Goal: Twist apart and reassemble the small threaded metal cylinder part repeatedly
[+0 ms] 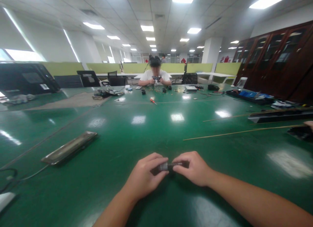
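Observation:
Low in the middle of the head view, both hands meet at a short dark cylinder with a grey band; its exact kind cannot be made out. My left hand is closed around the left end, thumb in front and fingers behind. A black part with small pale marks is pinched between the thumb and fingers of my right hand. The two parts lie in line and nearly touch; whether they are joined is unclear. Both hands are just above the green table.
A long flat power strip with a cable lies left. Thin rods and a black tray are right. A red screwdriver lies farther back, before a seated person with small black parts. Another person's hand shows at the right edge.

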Motion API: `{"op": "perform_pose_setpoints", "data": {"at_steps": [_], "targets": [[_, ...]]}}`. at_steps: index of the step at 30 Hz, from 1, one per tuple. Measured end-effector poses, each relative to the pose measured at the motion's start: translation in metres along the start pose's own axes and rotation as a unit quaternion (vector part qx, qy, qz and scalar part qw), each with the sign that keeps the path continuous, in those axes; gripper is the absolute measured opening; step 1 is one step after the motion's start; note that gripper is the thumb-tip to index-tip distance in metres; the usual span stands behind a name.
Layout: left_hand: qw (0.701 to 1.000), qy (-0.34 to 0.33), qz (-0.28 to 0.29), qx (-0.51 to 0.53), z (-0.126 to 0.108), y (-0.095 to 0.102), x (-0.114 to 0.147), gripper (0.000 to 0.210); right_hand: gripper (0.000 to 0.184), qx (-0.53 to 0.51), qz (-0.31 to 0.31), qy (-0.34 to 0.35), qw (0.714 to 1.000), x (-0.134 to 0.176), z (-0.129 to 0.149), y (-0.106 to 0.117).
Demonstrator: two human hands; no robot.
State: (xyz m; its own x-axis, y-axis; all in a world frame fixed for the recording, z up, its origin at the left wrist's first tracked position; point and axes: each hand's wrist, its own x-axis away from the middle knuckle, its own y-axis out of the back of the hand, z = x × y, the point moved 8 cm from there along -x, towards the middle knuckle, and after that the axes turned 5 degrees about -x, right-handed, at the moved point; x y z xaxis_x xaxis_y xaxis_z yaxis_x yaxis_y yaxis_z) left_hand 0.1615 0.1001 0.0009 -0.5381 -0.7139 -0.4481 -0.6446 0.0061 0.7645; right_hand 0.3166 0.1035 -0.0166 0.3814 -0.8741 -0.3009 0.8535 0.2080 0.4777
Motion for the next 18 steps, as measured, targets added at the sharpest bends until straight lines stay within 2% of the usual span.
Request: {"op": "perform_pose_setpoints", "data": {"at_steps": [5, 12, 18], "targets": [[1.000, -0.009, -0.004, -0.008, -0.0016, 0.0008, 0.0012, 0.029, 0.013, -0.005, -0.002, 0.000, 1.000, 0.0017, 0.0011, -0.0006], [0.997, -0.048, -0.051, -0.035, -0.0040, 0.0045, 0.0029, 0.028, 0.013, -0.007, -0.017, -0.006, 1.000, 0.0023, 0.0011, 0.0010], [0.996, -0.051, -0.065, -0.044, -0.0036, 0.0080, 0.0013, 0.028, 0.013, -0.010, -0.029, -0.023, 0.999, 0.0010, -0.0016, 0.0030]]}}
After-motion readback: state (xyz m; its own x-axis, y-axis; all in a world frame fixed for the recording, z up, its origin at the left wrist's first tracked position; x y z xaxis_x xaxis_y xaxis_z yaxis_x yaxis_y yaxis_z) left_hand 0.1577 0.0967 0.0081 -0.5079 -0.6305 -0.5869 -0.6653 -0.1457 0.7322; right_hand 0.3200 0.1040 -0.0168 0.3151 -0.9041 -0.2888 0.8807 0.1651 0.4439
